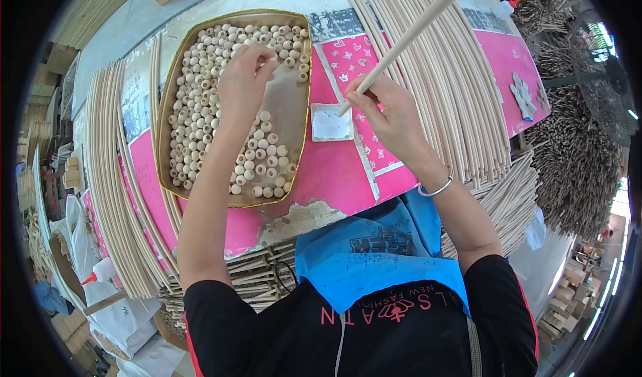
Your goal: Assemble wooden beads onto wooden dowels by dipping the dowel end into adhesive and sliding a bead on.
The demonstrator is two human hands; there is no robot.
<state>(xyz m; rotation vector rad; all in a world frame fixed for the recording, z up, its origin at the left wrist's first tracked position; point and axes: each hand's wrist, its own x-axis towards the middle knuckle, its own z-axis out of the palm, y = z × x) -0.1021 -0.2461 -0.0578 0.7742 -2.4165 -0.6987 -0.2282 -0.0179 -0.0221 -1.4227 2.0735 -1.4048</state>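
Gripping a rod (pixel 414 33) near its lower end with the right hand (pixel 384 106), with thumb and fingers closed on it. Bringing that lower end down over the right part of a small square dish (pixel 328 139) with white contents; cannot tell whether touching them. Slanting from there up and away toward the upper right, above the bundle of rods (pixel 441 69).

Reaching over the far part of the tray (pixel 287 103) with the left hand (pixel 246 72), with fingers curled and tips drawn together. Cannot tell whether gripping a bead.

Crowding with beads (pixel 200 96) along the tray's left side, with more in the far right corner and at the near end. Showing bare tray floor between these, along the right wall, with room there for fingers. Leaving only a narrow pink strip between the tray's right rim and the dish. Offering more room on the near side of the dish, across pink covering (pixel 334 176) to the table's chipped near edge.

Hemmed in on the right by the bundle of rods, just past a patterned strip; on the left, by another bundle (pixel 110 176) close to the tray. Farther right, near the table's corner, lying apart: a glove (pixel 521 96). Beyond the edge: stacked dark sticks (pixel 568 156) and a fan (pixel 598 69).
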